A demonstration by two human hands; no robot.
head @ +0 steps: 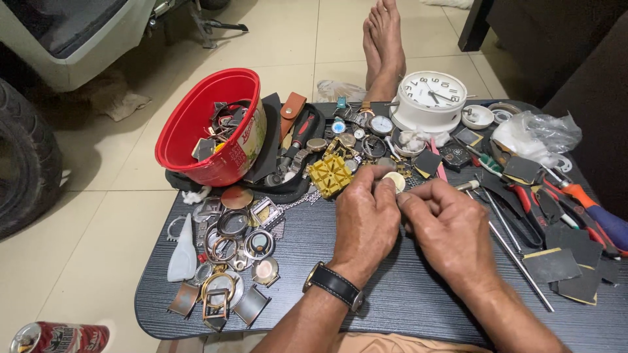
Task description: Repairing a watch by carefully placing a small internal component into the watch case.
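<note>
two hands pinch one small round pale watch part [394, 181] together: left hand [366, 219], right hand [448, 225], both closed on it. yellow square plastic case holder [330, 175] sits at ten o'clock on the dark woodgrain tabletop [392, 294]. likely mid-inspection; next needs a steady fingertip grip.

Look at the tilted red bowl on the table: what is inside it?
The red bowl holds a tangle of watch straps and metal watch parts. Whatever lies deeper is covered by that pile and the bowl's near wall.

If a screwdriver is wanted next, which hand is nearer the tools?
The right hand, probably: the screwdrivers and pliers lie on its side of the table. The left hand pinches the small round disc.
</note>
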